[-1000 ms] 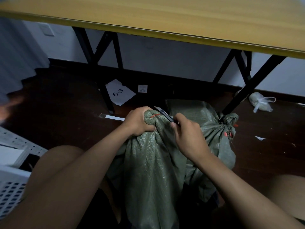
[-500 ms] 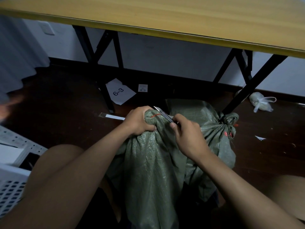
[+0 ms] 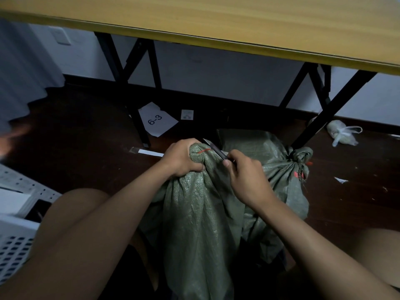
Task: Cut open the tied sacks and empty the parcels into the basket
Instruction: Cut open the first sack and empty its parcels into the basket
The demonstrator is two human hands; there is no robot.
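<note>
A green woven sack [image 3: 199, 217] stands between my knees, its neck bunched and bound with a red tie [image 3: 203, 150]. My left hand [image 3: 181, 159] grips the bunched neck just under the tie. My right hand [image 3: 246, 178] holds a small knife [image 3: 214, 149], whose blade points up and left beside the red tie. A second green sack [image 3: 279, 161], knotted at its top with red string, lies behind and to the right. The white perforated basket [image 3: 13, 247] sits at the lower left, partly hidden by my left knee.
A wooden table [image 3: 238, 29] with black folding legs [image 3: 138, 118] stands over the dark floor. A paper marked "6-3" [image 3: 157, 121], a small label, a white strip and a tied white plastic bag [image 3: 342, 135] lie on the floor. A grey curtain hangs at the left.
The knife tip has slid left and up along the sack's neck, closer to the red tie. My left hand keeps its grip on the neck.
</note>
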